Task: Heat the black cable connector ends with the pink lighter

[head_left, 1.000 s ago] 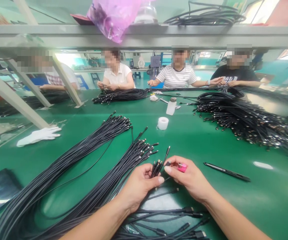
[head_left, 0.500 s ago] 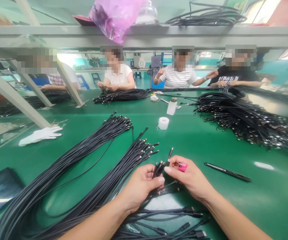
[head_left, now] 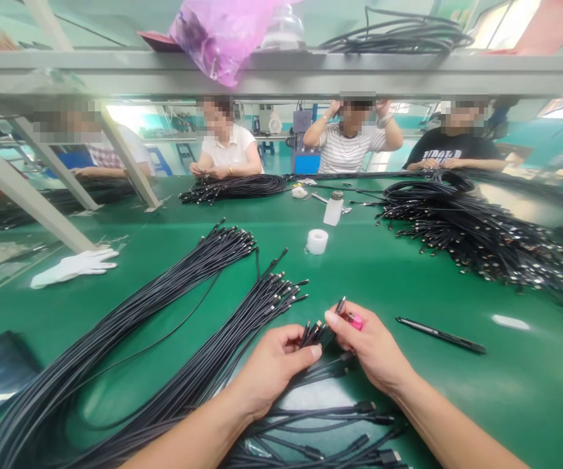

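My left hand [head_left: 281, 358] is closed around a small bunch of black cable ends [head_left: 315, 333], their connectors pointing up. Just right of it, my right hand [head_left: 367, 335] pinches a single black cable connector [head_left: 341, 305] between thumb and fingers. Something small and pink [head_left: 355, 321] sits at the fingers of that hand; whether it is worn or held I cannot tell. More loose cable ends [head_left: 360, 410] lie on the green table below both hands. To the left, a long bundle of black cables [head_left: 242, 326] curves away, its connectors near my left hand.
Another cable bundle [head_left: 164, 286] lies farther left, beside a white glove [head_left: 73, 267]. Ahead stand a white tape roll [head_left: 317, 241] and a small bottle [head_left: 333, 210]. A black pen [head_left: 440, 335] lies right; a large cable pile [head_left: 481, 234] is behind it. Several people sit opposite under a shelf [head_left: 281, 71].
My right hand has shifted slightly right and away from the left-hand bunch with its connector. Across the table, the person in stripes has raised both hands to the head.
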Demonstrator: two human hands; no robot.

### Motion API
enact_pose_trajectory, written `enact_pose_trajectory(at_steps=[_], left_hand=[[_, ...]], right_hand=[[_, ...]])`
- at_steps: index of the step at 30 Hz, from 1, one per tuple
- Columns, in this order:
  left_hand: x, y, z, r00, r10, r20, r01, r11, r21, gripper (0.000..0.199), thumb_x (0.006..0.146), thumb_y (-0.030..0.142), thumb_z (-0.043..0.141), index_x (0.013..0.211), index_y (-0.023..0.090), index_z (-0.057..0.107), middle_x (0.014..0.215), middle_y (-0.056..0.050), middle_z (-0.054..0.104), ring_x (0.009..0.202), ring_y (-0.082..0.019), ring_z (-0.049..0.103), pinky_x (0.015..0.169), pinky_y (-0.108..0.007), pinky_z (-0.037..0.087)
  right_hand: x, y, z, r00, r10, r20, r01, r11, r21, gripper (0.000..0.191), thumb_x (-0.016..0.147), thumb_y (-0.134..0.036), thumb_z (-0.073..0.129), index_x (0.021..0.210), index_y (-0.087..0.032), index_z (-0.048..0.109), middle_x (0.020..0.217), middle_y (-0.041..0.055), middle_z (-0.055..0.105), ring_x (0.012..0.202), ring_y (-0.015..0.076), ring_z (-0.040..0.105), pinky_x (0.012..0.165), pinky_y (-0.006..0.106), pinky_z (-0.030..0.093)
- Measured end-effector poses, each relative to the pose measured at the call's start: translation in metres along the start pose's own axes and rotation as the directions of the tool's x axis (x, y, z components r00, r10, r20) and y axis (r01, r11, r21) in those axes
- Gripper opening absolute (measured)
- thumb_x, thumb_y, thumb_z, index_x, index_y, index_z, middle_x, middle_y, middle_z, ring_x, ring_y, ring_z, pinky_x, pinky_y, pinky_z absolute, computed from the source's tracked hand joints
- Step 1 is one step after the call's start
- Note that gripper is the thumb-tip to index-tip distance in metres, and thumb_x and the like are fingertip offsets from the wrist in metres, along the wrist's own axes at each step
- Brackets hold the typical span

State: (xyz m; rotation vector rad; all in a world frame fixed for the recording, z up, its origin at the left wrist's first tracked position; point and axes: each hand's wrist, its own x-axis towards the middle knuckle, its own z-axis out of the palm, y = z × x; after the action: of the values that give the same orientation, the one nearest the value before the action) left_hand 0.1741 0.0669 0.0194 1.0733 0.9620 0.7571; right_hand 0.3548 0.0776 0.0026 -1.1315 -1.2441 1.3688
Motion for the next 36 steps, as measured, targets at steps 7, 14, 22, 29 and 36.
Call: enact_pose_trajectory(at_steps=[7, 14, 22, 29, 36], left_hand=[[0.0028, -0.0035, -0.0015, 0.999, -0.008, -0.042, 0.008, 1.000, -0.002, 0.030, 0.067, 0.032, 0.080, 0.081, 0.011, 0.064, 0.077, -0.001, 0.058, 0.071, -0.011, 0.046, 0.067, -0.024, 0.034], [0.0031, -0.0022, -0.0027, 0.997, 0.012, -0.082, -0.014, 0.999, -0.033, 0.029, 0.069, 0.032, 0.080, 0.086, 0.011, 0.068, 0.081, -0.002, 0.063, 0.073, -0.012, 0.050, 0.071, -0.024, 0.036], [0.0039, -0.0013, -0.0028, 0.993, 0.015, -0.119, -0.018, 1.000, -0.021, 0.025, 0.072, 0.030, 0.076, 0.087, 0.012, 0.069, 0.081, -0.003, 0.064, 0.070, -0.011, 0.049, 0.067, -0.024, 0.036], [0.0046, -0.0013, -0.0039, 0.994, 0.030, -0.107, -0.031, 0.999, -0.006, 0.026, 0.073, 0.033, 0.076, 0.085, 0.012, 0.066, 0.076, -0.002, 0.062, 0.069, -0.012, 0.049, 0.066, -0.024, 0.037], [0.0049, -0.0006, -0.0053, 0.991, 0.006, -0.135, -0.019, 0.995, -0.095, 0.033, 0.066, 0.031, 0.082, 0.084, 0.012, 0.062, 0.073, 0.001, 0.058, 0.067, -0.010, 0.050, 0.067, -0.023, 0.038]], right_hand=[[0.0009, 0.0023, -0.0021, 0.999, -0.007, 0.034, 0.002, 0.990, 0.142, 0.032, 0.085, -0.046, 0.068, 0.081, -0.016, 0.057, 0.064, -0.0049, 0.035, 0.054, 0.0069, 0.024, 0.049, 0.025, 0.016], [0.0028, 0.0033, -0.0027, 0.999, 0.015, 0.052, -0.025, 0.981, 0.194, 0.031, 0.084, -0.045, 0.069, 0.087, -0.015, 0.062, 0.068, -0.0032, 0.040, 0.053, 0.0063, 0.026, 0.048, 0.026, 0.014], [0.0033, 0.0001, -0.0041, 0.993, 0.109, 0.039, -0.115, 0.968, 0.222, 0.038, 0.074, -0.044, 0.079, 0.073, -0.015, 0.054, 0.060, -0.0071, 0.032, 0.051, 0.0057, 0.023, 0.047, 0.024, 0.016], [0.0019, -0.0011, -0.0032, 0.990, 0.134, 0.032, -0.138, 0.959, 0.249, 0.043, 0.070, -0.045, 0.082, 0.069, -0.016, 0.050, 0.059, -0.0081, 0.031, 0.051, 0.0053, 0.021, 0.046, 0.023, 0.015], [0.0014, -0.0028, -0.0011, 0.992, 0.126, 0.014, -0.124, 0.942, 0.312, 0.033, 0.078, -0.044, 0.076, 0.083, -0.014, 0.062, 0.073, -0.0012, 0.051, 0.050, 0.0037, 0.033, 0.044, 0.021, 0.017]])
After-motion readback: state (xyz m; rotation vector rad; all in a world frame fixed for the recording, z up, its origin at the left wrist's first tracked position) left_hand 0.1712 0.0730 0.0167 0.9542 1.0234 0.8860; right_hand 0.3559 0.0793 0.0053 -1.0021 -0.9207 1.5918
